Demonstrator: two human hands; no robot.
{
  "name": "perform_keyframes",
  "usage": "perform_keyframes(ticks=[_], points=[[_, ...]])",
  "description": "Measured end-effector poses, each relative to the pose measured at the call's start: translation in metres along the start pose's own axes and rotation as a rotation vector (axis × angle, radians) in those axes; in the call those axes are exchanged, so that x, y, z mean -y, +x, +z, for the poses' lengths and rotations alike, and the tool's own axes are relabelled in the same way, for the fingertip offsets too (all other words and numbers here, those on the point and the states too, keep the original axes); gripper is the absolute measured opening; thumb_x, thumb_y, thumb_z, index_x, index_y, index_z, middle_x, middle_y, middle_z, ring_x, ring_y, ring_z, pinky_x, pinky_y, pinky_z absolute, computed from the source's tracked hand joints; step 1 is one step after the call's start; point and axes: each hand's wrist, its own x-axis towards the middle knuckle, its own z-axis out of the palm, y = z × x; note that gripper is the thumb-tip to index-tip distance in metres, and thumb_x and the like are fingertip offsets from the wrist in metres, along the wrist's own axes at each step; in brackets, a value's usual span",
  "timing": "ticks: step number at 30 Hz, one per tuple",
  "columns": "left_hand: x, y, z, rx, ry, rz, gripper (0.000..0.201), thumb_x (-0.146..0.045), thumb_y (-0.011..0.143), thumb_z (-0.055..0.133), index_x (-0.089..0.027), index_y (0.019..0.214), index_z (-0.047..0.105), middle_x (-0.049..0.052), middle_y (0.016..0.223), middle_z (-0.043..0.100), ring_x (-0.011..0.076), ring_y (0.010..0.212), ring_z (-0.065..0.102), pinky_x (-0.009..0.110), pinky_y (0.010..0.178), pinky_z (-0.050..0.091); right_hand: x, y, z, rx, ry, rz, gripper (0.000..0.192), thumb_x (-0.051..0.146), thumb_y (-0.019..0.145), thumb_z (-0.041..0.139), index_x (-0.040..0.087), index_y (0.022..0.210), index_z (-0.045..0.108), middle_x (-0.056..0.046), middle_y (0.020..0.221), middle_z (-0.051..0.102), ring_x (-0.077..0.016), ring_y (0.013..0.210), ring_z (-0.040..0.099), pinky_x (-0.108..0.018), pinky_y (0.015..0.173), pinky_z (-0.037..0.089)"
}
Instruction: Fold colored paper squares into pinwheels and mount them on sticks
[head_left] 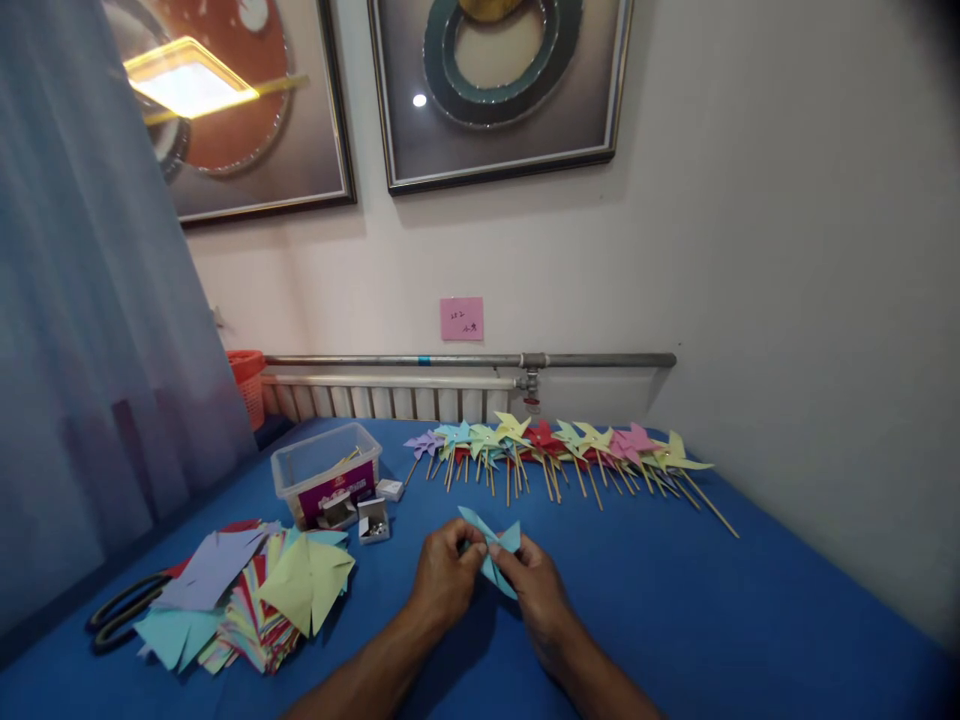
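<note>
Both hands meet over the blue table, pinching a light blue paper pinwheel with folded-in points. My left hand grips its left side with the fingertips at the centre. My right hand holds the right and lower part. The pinwheel has no stick that I can see.
A row of finished paper pinwheels on wooden sticks lies along the table's far edge. A pile of cut coloured paper squares and black scissors lie at the left. A clear plastic box and small pin boxes sit beyond them.
</note>
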Motion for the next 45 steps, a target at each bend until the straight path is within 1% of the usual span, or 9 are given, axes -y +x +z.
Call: perform_keyframes(ticks=[3, 9, 13, 16, 19, 23, 31, 39, 45], points=[[0.001, 0.0, 0.001, -0.004, -0.017, -0.002, 0.01, -0.023, 0.077, 0.056, -0.018, 0.071, 0.061, -0.001, 0.067, 0.059, 0.0145, 0.067, 0.052, 0.026, 0.066, 0.038, -0.002, 0.002, -0.001, 0.012, 0.073, 0.033, 0.045, 0.052, 0.064, 0.083, 0.018, 0.092, 0.072, -0.005, 0.083, 0.075, -0.023, 0.076, 0.066, -0.032, 0.072, 0.051], [0.003, 0.001, 0.0, -0.007, -0.136, 0.008, 0.005, -0.022, 0.076, 0.059, -0.017, 0.074, 0.061, -0.001, 0.071, 0.06, 0.0141, 0.07, 0.053, 0.025, 0.069, 0.041, -0.001, 0.003, -0.004, -0.028, 0.042, 0.035, 0.044, 0.056, 0.065, 0.082, 0.02, 0.088, 0.07, -0.003, 0.077, 0.074, -0.0223, 0.071, 0.065, -0.031, 0.067, 0.05], [0.001, 0.007, -0.003, -0.105, -0.304, -0.136, 0.02, -0.03, 0.068, 0.071, -0.016, 0.079, 0.061, -0.002, 0.068, 0.06, 0.013, 0.063, 0.053, 0.025, 0.062, 0.041, 0.008, 0.0, -0.003, -0.042, 0.051, 0.047, 0.046, 0.058, 0.066, 0.081, 0.019, 0.088, 0.07, -0.005, 0.08, 0.075, -0.0237, 0.074, 0.067, -0.032, 0.068, 0.051], [0.001, 0.011, -0.005, -0.029, -0.428, -0.269, 0.03, -0.036, 0.061, 0.076, -0.014, 0.077, 0.064, -0.001, 0.063, 0.061, 0.0119, 0.056, 0.051, 0.025, 0.058, 0.039, 0.011, -0.001, -0.002, -0.019, 0.062, 0.058, 0.047, 0.058, 0.065, 0.081, 0.019, 0.09, 0.07, -0.003, 0.077, 0.073, -0.0228, 0.073, 0.066, -0.032, 0.069, 0.05], [0.003, 0.013, -0.006, 0.073, -0.481, -0.325, 0.032, -0.039, 0.055, 0.079, -0.015, 0.065, 0.06, -0.002, 0.054, 0.056, 0.0093, 0.049, 0.044, 0.024, 0.052, 0.032, 0.012, -0.002, -0.001, -0.017, 0.021, 0.059, 0.048, 0.056, 0.062, 0.083, 0.018, 0.088, 0.069, -0.001, 0.07, 0.07, -0.0208, 0.067, 0.062, -0.031, 0.067, 0.048], [0.005, 0.013, -0.005, 0.114, -0.491, -0.323, 0.037, -0.036, 0.049, 0.083, -0.017, 0.056, 0.052, -0.005, 0.049, 0.052, 0.0071, 0.046, 0.039, 0.024, 0.05, 0.028, 0.015, -0.004, 0.001, 0.007, 0.012, 0.053, 0.045, 0.052, 0.063, 0.084, 0.018, 0.087, 0.067, 0.0, 0.068, 0.068, -0.0193, 0.067, 0.06, -0.03, 0.066, 0.046], [0.004, 0.012, -0.006, 0.165, -0.508, -0.344, 0.027, -0.031, 0.051, 0.078, -0.016, 0.06, 0.058, -0.002, 0.054, 0.057, 0.0093, 0.05, 0.046, 0.025, 0.055, 0.033, 0.013, -0.003, 0.0, -0.026, -0.057, 0.052, 0.039, 0.049, 0.061, 0.082, 0.018, 0.08, 0.067, 0.003, 0.061, 0.062, -0.0159, 0.058, 0.053, -0.028, 0.06, 0.042], [0.003, 0.011, -0.001, 0.102, -0.544, -0.274, 0.025, -0.03, 0.053, 0.074, -0.017, 0.057, 0.053, -0.003, 0.052, 0.054, 0.008, 0.049, 0.042, 0.023, 0.053, 0.03, 0.012, -0.005, 0.003, 0.031, 0.052, 0.057, 0.048, 0.052, 0.062, 0.084, 0.017, 0.093, 0.073, -0.005, 0.079, 0.075, -0.0232, 0.073, 0.065, -0.031, 0.066, 0.05], [0.004, 0.011, -0.002, 0.139, -0.548, -0.316, 0.028, -0.032, 0.053, 0.078, -0.015, 0.06, 0.057, -0.002, 0.053, 0.056, 0.0084, 0.048, 0.045, 0.023, 0.053, 0.033, 0.011, -0.005, 0.001, 0.059, 0.042, 0.061, 0.045, 0.049, 0.066, 0.082, 0.016, 0.095, 0.074, -0.005, 0.079, 0.076, -0.021, 0.071, 0.065, -0.03, 0.067, 0.049]])
